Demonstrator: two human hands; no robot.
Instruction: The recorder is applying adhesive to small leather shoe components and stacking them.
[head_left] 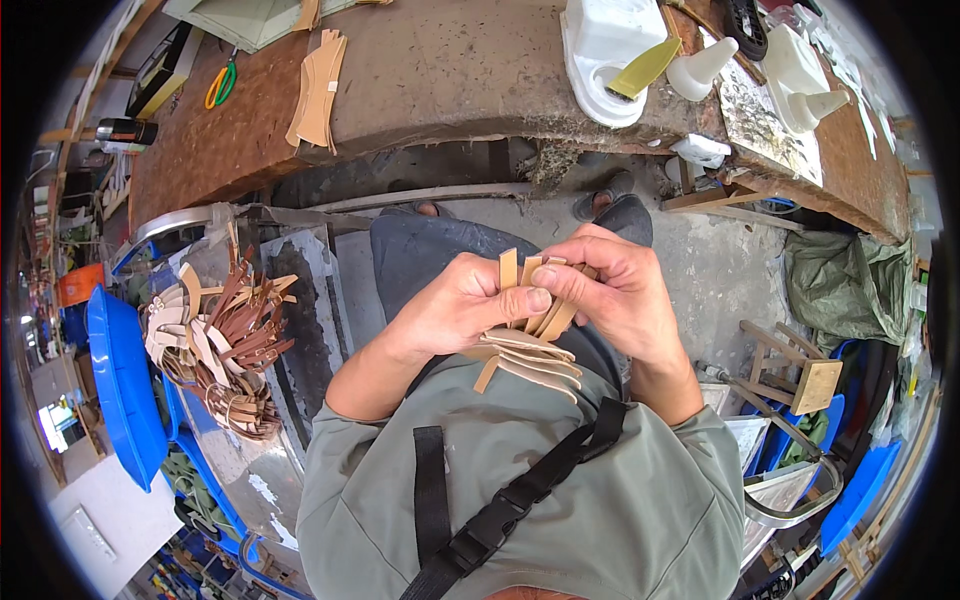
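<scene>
Both hands meet over my lap around a bundle of tan leather straps (pixel 530 357). My left hand (pixel 470 303) is closed on the bundle, its thumb pressed across the strips and one strip end standing up beside its fingers. My right hand (pixel 612 287) pinches the upper part of the same bundle, with its thumb tip close to the left thumb. The lower ends fan out in layers against my grey-green shirt, one narrow end pointing off to the left. Fingers hide the middle of the bundle.
Ahead stands a worn workbench (pixel 440 75) with tan leather pieces (pixel 320 90), scissors (pixel 222 84), a white container (pixel 612 35) and a yellow-green brush (pixel 645 68). Tan and brown straps (pixel 225 340) lie heaped at left beside a blue bin (pixel 120 385). A small wooden stool (pixel 815 385) stands right.
</scene>
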